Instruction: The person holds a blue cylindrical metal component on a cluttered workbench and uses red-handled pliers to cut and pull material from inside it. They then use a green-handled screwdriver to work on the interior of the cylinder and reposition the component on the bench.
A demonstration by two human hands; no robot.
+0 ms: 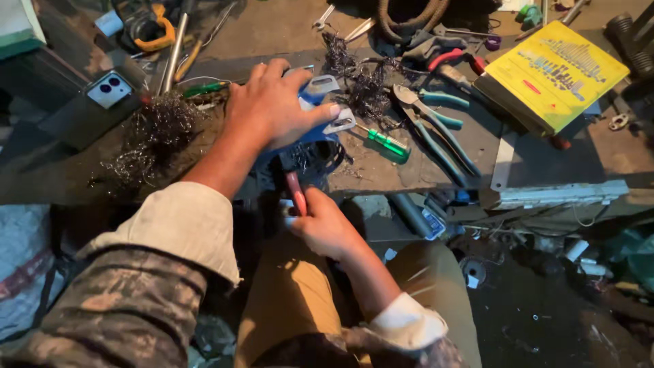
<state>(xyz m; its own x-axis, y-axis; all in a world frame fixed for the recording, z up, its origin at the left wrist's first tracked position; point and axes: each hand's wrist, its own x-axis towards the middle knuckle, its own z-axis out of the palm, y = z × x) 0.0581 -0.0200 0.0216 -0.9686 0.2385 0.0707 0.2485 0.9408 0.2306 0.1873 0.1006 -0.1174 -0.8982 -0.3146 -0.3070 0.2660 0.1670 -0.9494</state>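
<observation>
- The left hand [276, 109] lies palm-down over a blue and grey device [320, 119] at the near edge of the workbench [381, 167], fingers spread and pressing it in place, thumb along its right side.
- The right hand [325, 228] is below the bench edge, closed around a red-handled tool [296, 194] whose tip points up into the underside of the blue device; what kind of tool it is cannot be told.
- Judging from this, the work looks mid-way: the device is clamped down by hand and the tool is engaged, nothing is lifted free yet, and loose metal shavings [153, 133] suggest material already removed.
- A dark ring-shaped part [320, 157] sits just under the left hand, partly hidden, so how much of it is undone cannot be told.
- Just right of the hand lies a green-handled screwdriver [385, 143], touching the bench, with teal-handled pliers [436, 129] beside it.
- More tangled wire swarf [361, 85] crowds the device on the far side.
- Further out: a yellow box [552, 71] to the right, a smartphone [109, 88] to the left, a coil of rope [409, 17] at the back.
- The swarf and loose tools hem in the device; the left forearm blocks the view of the joint.
</observation>
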